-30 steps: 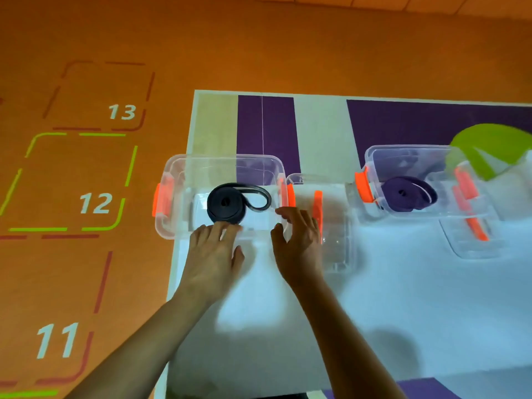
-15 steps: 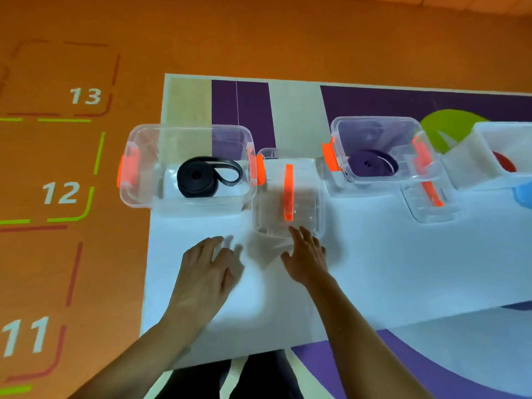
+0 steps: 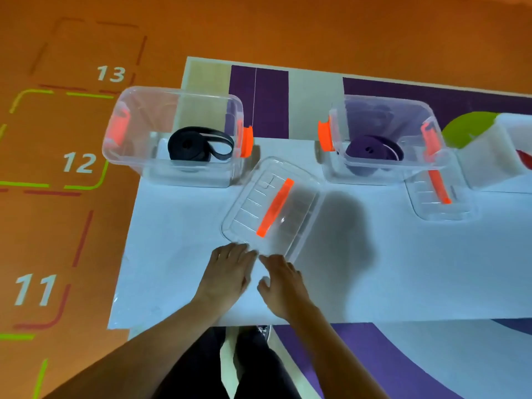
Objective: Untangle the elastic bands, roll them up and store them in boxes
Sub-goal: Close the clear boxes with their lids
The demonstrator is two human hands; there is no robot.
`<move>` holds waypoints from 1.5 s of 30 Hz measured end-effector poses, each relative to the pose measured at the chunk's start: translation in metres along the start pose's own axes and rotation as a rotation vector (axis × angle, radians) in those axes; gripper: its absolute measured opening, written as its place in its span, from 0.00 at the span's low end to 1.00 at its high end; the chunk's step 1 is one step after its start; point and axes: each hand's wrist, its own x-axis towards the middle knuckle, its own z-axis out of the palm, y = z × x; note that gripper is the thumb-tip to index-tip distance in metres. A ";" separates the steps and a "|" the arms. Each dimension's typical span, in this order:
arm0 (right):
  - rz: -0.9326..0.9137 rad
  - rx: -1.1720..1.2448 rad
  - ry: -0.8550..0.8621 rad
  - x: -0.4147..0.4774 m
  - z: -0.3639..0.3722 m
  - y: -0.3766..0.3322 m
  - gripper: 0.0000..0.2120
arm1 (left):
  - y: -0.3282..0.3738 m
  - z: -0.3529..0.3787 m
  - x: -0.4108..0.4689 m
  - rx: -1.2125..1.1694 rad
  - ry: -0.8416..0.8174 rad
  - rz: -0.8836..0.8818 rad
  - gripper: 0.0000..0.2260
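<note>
Orange floor (image 3: 259,24) fills the left and top of the view, marked with dashed squares numbered 11, 12 and 13. A white table (image 3: 403,269) stands over a purple mat (image 3: 403,370).

Two clear boxes sit open along the far side of the table, well apart. The left box (image 3: 187,175) has orange clips at both ends and overhangs the table's left edge. The right box (image 3: 374,175) has the same clips. A pale box (image 3: 495,156) stands just beside it at the far right, partly cut off.

One clear lid (image 3: 299,208) with an orange handle (image 3: 275,207) lies askew between the two boxes, nearer the person. A second lid (image 3: 431,205) lies in front of the right box's right end.

Left hand (image 3: 230,272) and right hand (image 3: 283,286) are side by side, close together, fingers stretched forward. Their tips meet the middle lid's near edge. Cannot tell whether any fingertip hooks under it.

Black band (image 3: 198,145): rolled, one loose loop trailing, inside the left box. Purple band (image 3: 371,152): rolled, inside the right box.
</note>
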 end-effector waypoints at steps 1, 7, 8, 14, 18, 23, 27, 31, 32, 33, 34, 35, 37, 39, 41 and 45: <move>-0.011 0.081 -0.003 -0.006 0.001 0.003 0.28 | 0.005 0.004 -0.002 0.017 0.029 -0.014 0.17; -0.037 0.280 0.210 -0.026 -0.020 0.025 0.24 | 0.025 0.003 -0.006 0.144 0.145 -0.121 0.05; -0.027 0.301 0.251 -0.029 -0.025 0.030 0.24 | 0.027 0.001 -0.006 0.151 0.135 -0.120 0.03; 0.028 0.384 0.461 -0.043 -0.034 0.048 0.29 | 0.026 -0.035 -0.024 0.124 0.112 -0.027 0.19; 0.155 0.708 0.794 -0.045 -0.046 0.042 0.34 | 0.007 -0.045 -0.046 0.192 0.135 -0.042 0.14; 0.373 0.906 0.709 -0.027 -0.052 0.044 0.25 | 0.010 -0.067 -0.070 0.036 0.244 -0.091 0.11; 0.395 0.916 0.502 -0.011 -0.048 0.035 0.18 | -0.002 -0.098 -0.071 -0.199 0.281 -0.340 0.01; 0.367 0.885 0.483 0.005 -0.053 0.011 0.17 | -0.019 -0.123 -0.070 -0.426 0.290 -0.298 0.03; 0.368 0.873 0.486 0.010 -0.056 0.007 0.18 | -0.023 -0.130 -0.071 -0.509 0.293 -0.287 0.02; 0.375 0.871 0.493 0.017 -0.059 0.000 0.18 | -0.030 -0.137 -0.073 -0.578 0.293 -0.279 0.03; 0.377 0.865 0.506 0.023 -0.063 -0.005 0.19 | -0.037 -0.144 -0.075 -0.627 0.281 -0.269 0.04; 0.373 0.858 0.519 0.028 -0.068 -0.010 0.19 | -0.043 -0.150 -0.076 -0.668 0.269 -0.251 0.06; 0.347 0.836 0.543 0.040 -0.079 -0.023 0.19 | -0.057 -0.163 -0.074 -0.762 0.255 -0.224 0.09; 0.322 0.839 0.537 0.048 -0.088 -0.036 0.18 | -0.070 -0.174 -0.069 -0.858 0.261 -0.223 0.10; 0.277 0.827 0.540 0.049 -0.090 -0.046 0.15 | -0.084 -0.182 -0.062 -0.930 0.262 -0.234 0.10; 0.298 0.818 0.616 0.048 -0.087 -0.060 0.12 | -0.121 -0.185 -0.041 -0.947 0.317 -0.294 0.10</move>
